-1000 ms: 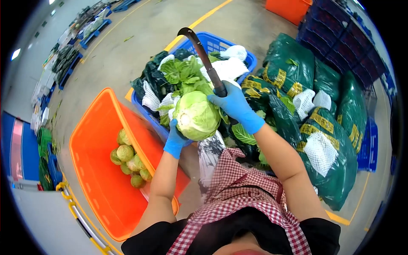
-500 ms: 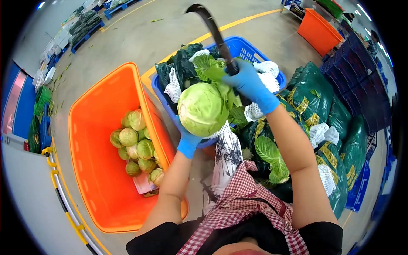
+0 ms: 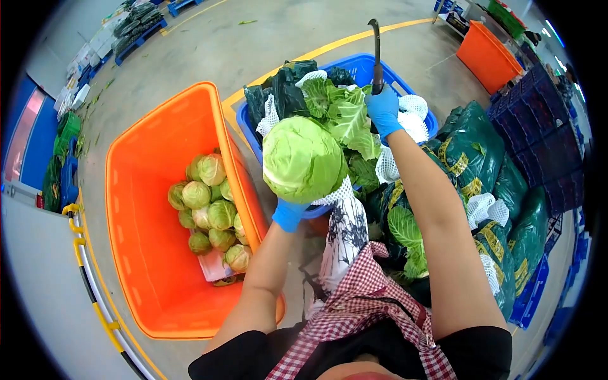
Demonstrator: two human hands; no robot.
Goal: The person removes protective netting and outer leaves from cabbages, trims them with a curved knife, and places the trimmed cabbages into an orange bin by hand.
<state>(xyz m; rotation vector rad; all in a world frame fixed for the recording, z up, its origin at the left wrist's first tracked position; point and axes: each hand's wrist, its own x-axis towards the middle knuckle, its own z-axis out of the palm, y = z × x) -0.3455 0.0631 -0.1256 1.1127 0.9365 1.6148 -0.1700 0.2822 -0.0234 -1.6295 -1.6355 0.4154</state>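
My left hand [image 3: 291, 212], in a blue glove, grips a large green cabbage [image 3: 302, 158] from below; the cabbage hides most of the fingers. In my gloved right hand [image 3: 384, 111] is a knife with a hooked dark blade [image 3: 377, 54], which points away from me. My right fingers are wrapped round its handle. Loose cabbage leaves [image 3: 345, 117] lie between the cabbage and my right hand, over a blue basket [image 3: 415, 88]. That basket also holds dark plastic bags and white foam nets [image 3: 415, 117].
On the left stands an orange tub [image 3: 142, 253] with several cabbages [image 3: 209, 196] inside. Full green bags [image 3: 472, 145] are heaped on the right, beside stacked dark crates [image 3: 535, 139]. A second orange tub [image 3: 487, 57] is at the back right.
My right hand has moved slightly right and away from the cabbage, and the knife blade has swung more upright. A pale leaf now lies loose beside the cabbage, which has turned in my left hand.
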